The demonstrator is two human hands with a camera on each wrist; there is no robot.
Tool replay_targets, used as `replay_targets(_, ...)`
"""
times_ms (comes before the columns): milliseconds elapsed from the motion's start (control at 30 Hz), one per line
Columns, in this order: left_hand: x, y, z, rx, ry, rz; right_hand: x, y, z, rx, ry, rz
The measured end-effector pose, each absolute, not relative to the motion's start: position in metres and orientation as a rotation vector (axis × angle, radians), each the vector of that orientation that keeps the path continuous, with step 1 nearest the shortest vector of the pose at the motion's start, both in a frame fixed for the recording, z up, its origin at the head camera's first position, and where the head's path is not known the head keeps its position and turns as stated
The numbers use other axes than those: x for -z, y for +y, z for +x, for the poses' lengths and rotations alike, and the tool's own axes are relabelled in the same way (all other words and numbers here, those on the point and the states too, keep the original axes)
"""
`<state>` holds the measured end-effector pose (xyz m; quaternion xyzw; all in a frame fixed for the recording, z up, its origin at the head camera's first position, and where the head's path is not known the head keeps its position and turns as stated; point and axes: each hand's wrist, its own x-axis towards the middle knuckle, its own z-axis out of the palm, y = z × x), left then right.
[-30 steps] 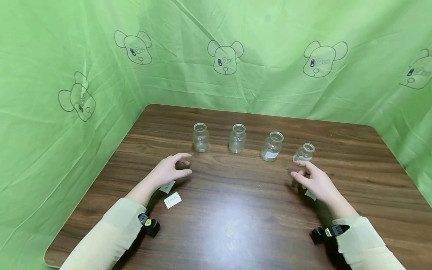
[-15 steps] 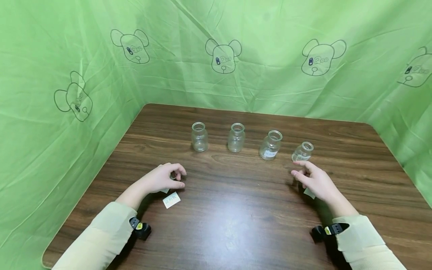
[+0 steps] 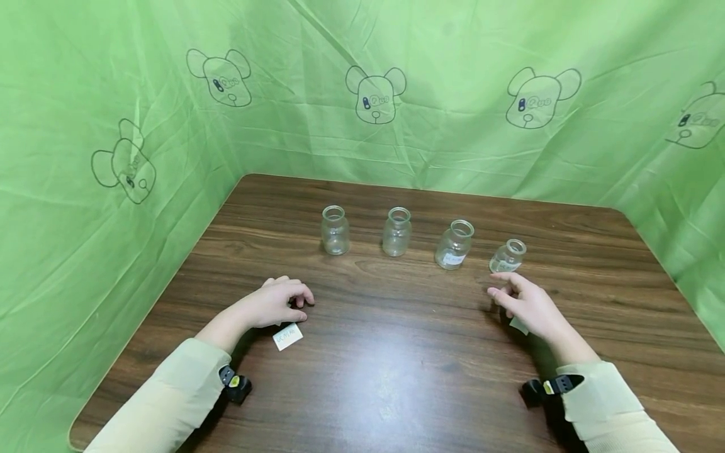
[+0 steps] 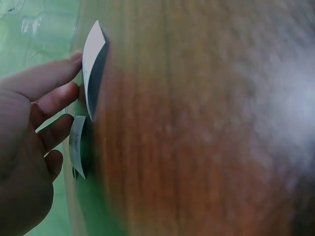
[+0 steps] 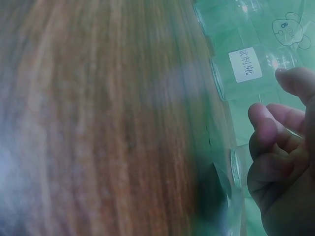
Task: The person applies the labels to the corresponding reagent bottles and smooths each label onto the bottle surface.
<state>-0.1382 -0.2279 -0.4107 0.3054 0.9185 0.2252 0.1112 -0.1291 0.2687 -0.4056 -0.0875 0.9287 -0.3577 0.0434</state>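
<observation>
Loosely curled, my left hand [image 3: 274, 303] hovers over the paper labels on the left of the table. One handwritten white label [image 3: 287, 336] lies just below the thumb; a second label [image 4: 78, 147] shows by the fingertips in the left wrist view and is mostly covered by the hand in the head view. My right hand [image 3: 529, 305] has its fingers loosely bent, just in front of a small glass jar [image 3: 508, 257] bearing a label. Partly under that hand is a pale label [image 3: 518, 325]. Neither hand visibly holds anything.
A larger glass jar [image 3: 454, 245] with a white label stands left of the small one. Two unlabelled glass jars, one in the middle [image 3: 396, 233] and one on the left [image 3: 335, 231], continue the row. Green cloth [image 3: 317, 138] hangs behind the brown wooden table [image 3: 362, 377].
My left hand has drawn back toward the left and down over the labels, its fingers curling more. The right hand stays nearly still; the jars stand as before.
</observation>
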Motion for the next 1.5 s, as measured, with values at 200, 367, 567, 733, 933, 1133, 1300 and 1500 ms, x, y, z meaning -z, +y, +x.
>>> replay_targets(200,0.408,-0.232,-0.138,-0.654,2.681,0.893,0.406,0.268,-0.129,1.121,2.834,-0.256)
replay_targets(367,0.409,-0.237,-0.133,-0.582,2.659,0.940,0.409,0.267,-0.129,1.123,2.829,-0.254)
replay_targets(567,0.414,-0.232,-0.138,-0.564,2.736,1.027,0.409,0.266,-0.129,1.117,2.830,-0.241)
replay_targets(733,0.415,-0.233,-0.142,-0.593,2.756,0.991,0.408,0.267,-0.129,1.106,2.839,-0.251)
replay_targets(933,0.412,-0.234,-0.143,-0.544,2.725,0.978,0.408,0.269,-0.128,1.095,2.853,-0.253)
replay_targets(1133,0.410,-0.229,-0.147,-0.525,2.724,0.976,0.410,0.269,-0.127,1.102,2.851,-0.258)
replay_targets(1300,0.406,-0.227,-0.153,-0.607,2.729,0.904,0.409,0.269,-0.128,1.105,2.862,-0.254)
replay_targets(1500,0.393,-0.223,-0.158,-0.710,2.714,0.846,0.410,0.267,-0.129,1.120,2.864,-0.269)
